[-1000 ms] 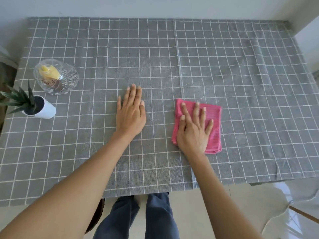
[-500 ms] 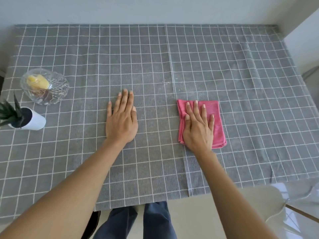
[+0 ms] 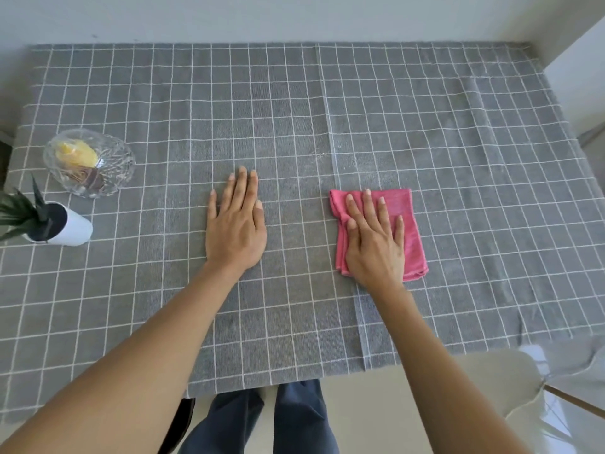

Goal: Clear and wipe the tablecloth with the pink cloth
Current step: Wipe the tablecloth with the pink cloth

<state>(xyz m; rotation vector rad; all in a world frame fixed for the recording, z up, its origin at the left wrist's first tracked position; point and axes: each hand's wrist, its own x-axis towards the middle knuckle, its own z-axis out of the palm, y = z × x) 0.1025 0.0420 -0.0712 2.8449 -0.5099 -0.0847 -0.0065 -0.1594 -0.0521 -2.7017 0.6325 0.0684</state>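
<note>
A grey tablecloth (image 3: 425,132) with a white grid covers the whole table. A folded pink cloth (image 3: 411,224) lies right of centre, and my right hand (image 3: 375,244) presses flat on it with straight fingers. My left hand (image 3: 237,224) rests flat on the bare tablecloth at the centre, fingers together and pointing away from me. A faint pale smear shows on the tablecloth just beyond the pink cloth, along a vertical fold line.
A clear glass bowl (image 3: 90,163) holding yellow and brown items stands at the left. A small plant in a white pot (image 3: 73,229) sits in front of it by the left edge. Walls close off the far side and the right. A chair (image 3: 523,404) stands at the lower right.
My right hand has slid the pink cloth a little to the right and away from me. My left hand stays flat in the same spot. The camera has shifted slightly.
</note>
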